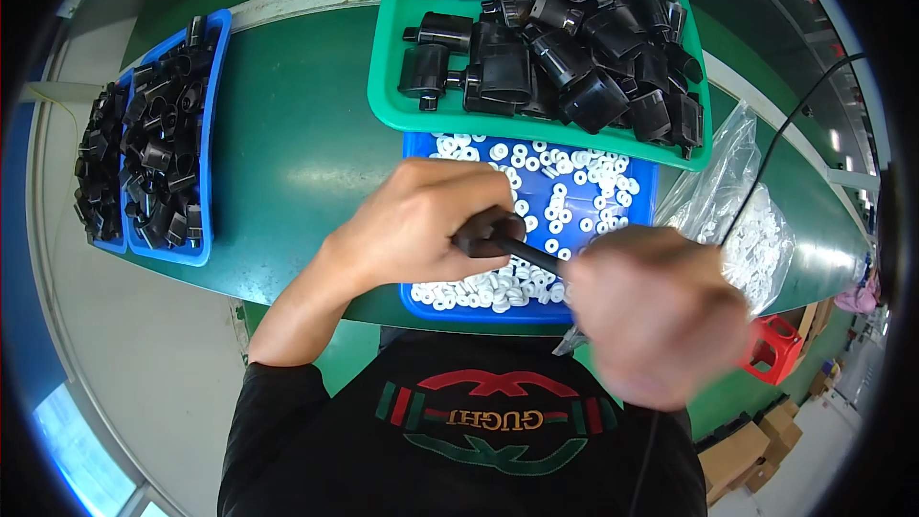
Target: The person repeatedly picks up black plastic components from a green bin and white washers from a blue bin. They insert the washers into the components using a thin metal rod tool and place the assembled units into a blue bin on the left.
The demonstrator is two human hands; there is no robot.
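Left end of surface [297, 124]: outer blue tray [108, 246], heaped with small black parts [99, 158], at the extreme left; inner blue tray [212, 134] just beside it on the right, also heaped with black parts [165, 148]. Both lie lengthwise between the near and far edges. Left hand [416, 220] comes in over the near edge, left of the middle; fingers curled closed, gripping a dark piece [488, 230] with a rounded, hollow-looking end. Piece is held above the ring tray [647, 193], a blue tray set along the near edge at about the middle. White rings [479, 295] lie scattered in it, piled thickest along its near side. A thin black rod [538, 257] slants from the dark piece toward the right hand; whether rod and piece are joined, cannot tell. Green tray [388, 86] lies across the far edge, its near rim overlapping the ring tray's far side; heaped with larger black fittings [565, 57]. Right hand [661, 316] motion-blurred, appears closed in a fist around the rod's right end; finger detail not legible. Right of the trays: clear plastic bag [737, 220] holding more white rings, on the surface near its near edge. A black cable [787, 120] hangs above it. Red stool [773, 349] beyond the near edge, at right.
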